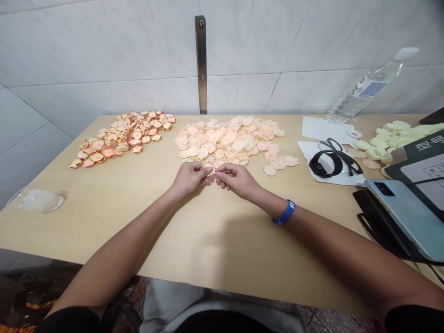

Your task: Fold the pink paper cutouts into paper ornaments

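My left hand (189,179) and my right hand (236,180) meet at the middle of the wooden table (104,222), their fingertips pinching a small pale paper piece (211,170). Just beyond them lies a loose heap of flat, pale pink scalloped paper flowers (225,141), the nearest almost touching my fingers. Farther left sits a heap of curled paper flowers with red-tinged edges (121,134). A pale yellow heap of paper flowers (385,144) lies at the right. A blue wristband (286,212) circles my right wrist.
At the right lie white paper sheets (328,129), glasses (338,155), a black fitness band (325,164), a phone (404,212) and a dark booklet (419,159). A water bottle (367,90) lies tilted behind them. A clear plastic lid (36,200) sits at the left.
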`<state>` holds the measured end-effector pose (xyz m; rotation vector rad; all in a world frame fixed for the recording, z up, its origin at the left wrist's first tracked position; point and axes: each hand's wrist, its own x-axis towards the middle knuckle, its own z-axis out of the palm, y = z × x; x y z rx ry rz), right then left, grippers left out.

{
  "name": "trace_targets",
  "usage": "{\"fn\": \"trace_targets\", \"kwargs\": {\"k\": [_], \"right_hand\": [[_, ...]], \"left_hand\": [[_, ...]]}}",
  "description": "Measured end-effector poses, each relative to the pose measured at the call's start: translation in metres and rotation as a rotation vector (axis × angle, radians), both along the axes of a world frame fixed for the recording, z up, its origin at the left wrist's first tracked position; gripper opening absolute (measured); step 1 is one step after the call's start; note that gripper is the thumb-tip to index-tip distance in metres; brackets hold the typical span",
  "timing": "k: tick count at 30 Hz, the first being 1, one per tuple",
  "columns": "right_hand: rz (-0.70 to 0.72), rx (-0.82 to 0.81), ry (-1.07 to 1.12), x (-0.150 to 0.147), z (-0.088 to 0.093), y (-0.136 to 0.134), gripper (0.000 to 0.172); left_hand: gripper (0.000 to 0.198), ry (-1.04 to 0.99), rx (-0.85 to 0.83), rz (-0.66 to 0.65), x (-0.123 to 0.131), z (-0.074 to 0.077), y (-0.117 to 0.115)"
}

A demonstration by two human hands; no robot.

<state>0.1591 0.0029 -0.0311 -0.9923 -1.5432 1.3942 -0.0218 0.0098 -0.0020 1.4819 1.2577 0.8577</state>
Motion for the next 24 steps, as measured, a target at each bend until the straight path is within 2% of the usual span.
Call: {"fn": "trace_targets", "kwargs": {"k": [8, 14, 17, 20, 24], "right_hand": [[-0.017, -0.027, 0.014, -0.001, -0.002, 0.002, 0.025], [-0.021, -0.024, 0.012, -0.001, 0.0, 0.001, 0.023], [-0.018, -0.027, 0.012, -0.001, 0.001, 0.0, 0.024], [-0.016, -0.044, 0.011, -0.001, 0.001, 0.0, 0.026], [0.023, -0.051, 0.021, -0.001, 0.003, 0.0, 0.027]], "left_hand": [[0.029, -0.06, -0.017, -0.035, 0.004, -0.002, 0.0], [0.031, -0.094, -0.058, 0.049, 0.005, 0.001, -0.003], [0.038, 0.005, -0.013, 0.068, 0.007, 0.002, -0.007], [0.05, 0.155, 0.105, 0.078, 0.01, 0.001, -0.01], [0.052, 0.257, 0.199, 0.018, 0.012, -0.002, -0.014]]}}
